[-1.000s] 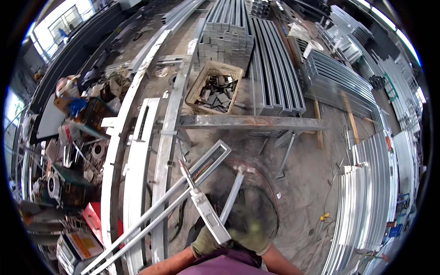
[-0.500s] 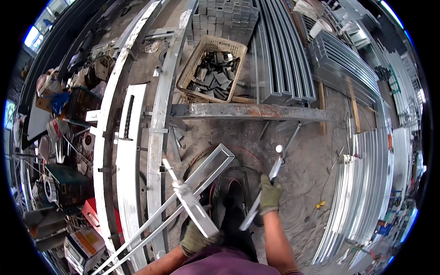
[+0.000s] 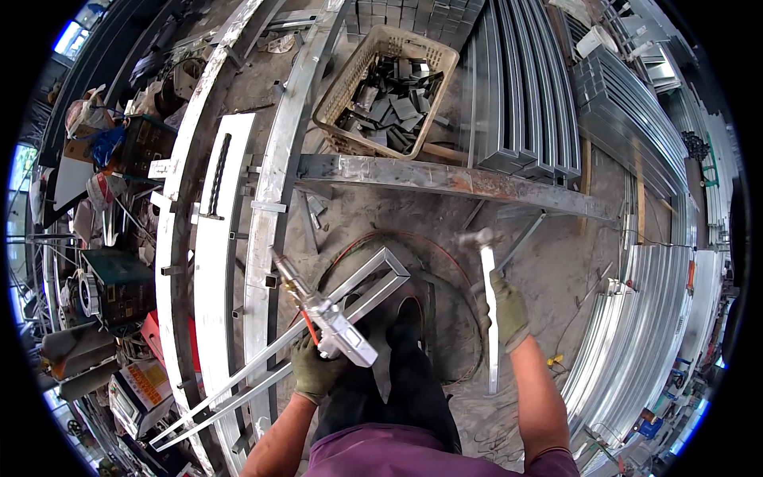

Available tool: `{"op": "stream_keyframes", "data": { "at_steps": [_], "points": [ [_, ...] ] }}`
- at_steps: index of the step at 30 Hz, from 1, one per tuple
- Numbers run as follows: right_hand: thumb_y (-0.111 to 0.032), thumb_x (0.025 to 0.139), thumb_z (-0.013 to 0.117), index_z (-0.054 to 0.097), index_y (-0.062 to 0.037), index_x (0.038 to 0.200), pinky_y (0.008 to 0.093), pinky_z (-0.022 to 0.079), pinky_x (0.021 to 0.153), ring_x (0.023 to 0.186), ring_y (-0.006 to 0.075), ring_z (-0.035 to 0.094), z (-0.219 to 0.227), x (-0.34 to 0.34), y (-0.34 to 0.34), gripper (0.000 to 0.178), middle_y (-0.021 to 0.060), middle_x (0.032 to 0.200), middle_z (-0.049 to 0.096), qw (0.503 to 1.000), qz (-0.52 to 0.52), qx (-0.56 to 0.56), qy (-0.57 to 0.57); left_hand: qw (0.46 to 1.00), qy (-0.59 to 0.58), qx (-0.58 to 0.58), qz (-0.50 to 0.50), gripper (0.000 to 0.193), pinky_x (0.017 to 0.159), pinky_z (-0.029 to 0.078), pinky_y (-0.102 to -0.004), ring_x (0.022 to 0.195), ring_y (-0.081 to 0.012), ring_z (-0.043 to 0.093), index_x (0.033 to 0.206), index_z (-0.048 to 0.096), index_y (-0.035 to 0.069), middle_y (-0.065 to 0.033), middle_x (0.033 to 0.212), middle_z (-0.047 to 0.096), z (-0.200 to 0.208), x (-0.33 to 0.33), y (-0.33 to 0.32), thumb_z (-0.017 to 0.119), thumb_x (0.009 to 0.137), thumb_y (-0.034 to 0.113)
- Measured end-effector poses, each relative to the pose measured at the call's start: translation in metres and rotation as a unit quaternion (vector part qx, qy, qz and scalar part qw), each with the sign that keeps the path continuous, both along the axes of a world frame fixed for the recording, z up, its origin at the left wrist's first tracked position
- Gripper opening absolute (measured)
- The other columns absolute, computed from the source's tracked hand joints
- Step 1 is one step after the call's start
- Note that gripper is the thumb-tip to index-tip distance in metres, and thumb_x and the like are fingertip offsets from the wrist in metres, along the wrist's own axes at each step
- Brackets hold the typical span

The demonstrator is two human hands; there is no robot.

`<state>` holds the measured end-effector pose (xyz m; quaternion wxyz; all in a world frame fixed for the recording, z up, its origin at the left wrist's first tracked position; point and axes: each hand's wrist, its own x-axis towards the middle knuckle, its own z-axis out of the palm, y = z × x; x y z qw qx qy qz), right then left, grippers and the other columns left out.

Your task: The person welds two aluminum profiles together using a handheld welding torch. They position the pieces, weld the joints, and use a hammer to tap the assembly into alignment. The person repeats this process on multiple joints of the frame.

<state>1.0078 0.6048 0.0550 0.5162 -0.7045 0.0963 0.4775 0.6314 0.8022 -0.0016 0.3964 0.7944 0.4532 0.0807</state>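
Observation:
My left hand (image 3: pixel 315 367), in a green work glove, is closed around a silver handheld welding gun (image 3: pixel 340 334) with a long brassy nozzle. The nozzle points up and left, and a short orange-red piece shows beside the gun's body. Under the gun lies a narrow frame of shiny square tube (image 3: pixel 373 296), slanting from the lower left to a mitred corner near the middle. To the right, my gloved right hand (image 3: pixel 507 308) grips a hammer (image 3: pixel 490 294) by its long pale handle. The hammer's blurred head is at the far end, above the floor.
A steel beam (image 3: pixel 445 180) crosses ahead. Beyond it stands a beige plastic crate (image 3: pixel 327 113) of metal offcuts. Long rails (image 3: pixel 266 230) run along the left. Stacked tubes (image 3: pixel 636 318) lie at the right. A hose (image 3: pixel 441 253) loops on the floor around my feet.
The hammer has swung from a slant to nearly upright, with my right hand shifting right and up. My left hand and the welding gun have moved slightly left and up. The view has shifted.

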Motion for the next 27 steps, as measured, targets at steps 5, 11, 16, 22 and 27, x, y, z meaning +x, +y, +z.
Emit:
{"op": "stream_keyframes", "data": {
  "at_steps": [5, 11, 16, 22, 27],
  "points": [
    [-0.05, 0.115, 0.062, 0.068, -0.0057, 0.098, 0.032, 0.046, 0.043, 0.048, 0.0128, 0.056, -0.014, -0.038, 0.032, 0.047, -0.0001, 0.067, 0.059, 0.996, 0.065, -0.058, 0.02, 0.997, 0.045, 0.06, 0.019, 0.047, 0.097, 0.056, -0.0549, 0.109, -0.0463, 0.073, 0.116, 0.077, 0.006, -0.0193, 0.114, 0.079, 0.005, 0.014, -0.003, 0.089, 0.072, 0.019],
    [-0.056, 0.112, 0.066, 0.068, -0.0025, 0.093, 0.0294, 0.043, 0.042, 0.047, 0.0117, 0.053, 0.003, -0.019, 0.024, 0.057, 0.0016, 0.063, 0.058, 0.964, 0.238, -0.089, 0.077, 0.993, 0.026, 0.112, 0.035, 0.042, 0.093, 0.058, -0.0552, 0.103, -0.0475, 0.074, 0.111, 0.077, 0.003, -0.0222, 0.105, 0.078, 0.003, 0.015, 0.0, 0.087, 0.074, 0.019],
    [-0.061, 0.114, 0.059, 0.071, -0.0031, 0.094, 0.0307, 0.043, 0.04, 0.042, 0.0119, 0.054, -0.003, 0.014, 0.015, 0.062, 0.0012, 0.058, 0.057, 0.998, 0.067, -0.02, -0.003, 0.997, 0.03, 0.074, 0.024, 0.049, 0.1, 0.057, -0.0535, 0.111, -0.0457, 0.072, 0.118, 0.077, 0.005, -0.0198, 0.113, 0.078, 0.006, 0.012, 0.0, 0.089, 0.072, 0.021],
    [-0.05, 0.116, 0.062, 0.068, -0.001, 0.097, 0.0312, 0.043, 0.04, 0.042, 0.0135, 0.051, 0.007, -0.036, 0.05, 0.053, 0.0023, 0.061, 0.058, 0.979, 0.189, -0.057, 0.051, 0.996, 0.057, 0.064, 0.0, 0.052, 0.101, 0.056, -0.0533, 0.112, -0.0452, 0.072, 0.12, 0.077, 0.006, -0.0199, 0.116, 0.078, 0.002, 0.004, 0.0, 0.089, 0.072, 0.021],
    [-0.052, 0.116, 0.06, 0.07, -0.0003, 0.1, 0.0295, 0.044, 0.043, 0.044, 0.0117, 0.053, 0.015, -0.034, 0.049, 0.055, 0.0018, 0.063, 0.058, 0.979, 0.19, -0.062, 0.028, 0.997, 0.054, 0.051, 0.015, 0.051, 0.102, 0.056, -0.0489, 0.115, -0.0418, 0.073, 0.116, 0.078, 0.008, -0.0154, 0.116, 0.079, 0.009, 0.001, 0.006, 0.09, 0.067, 0.017]
  ]
}}
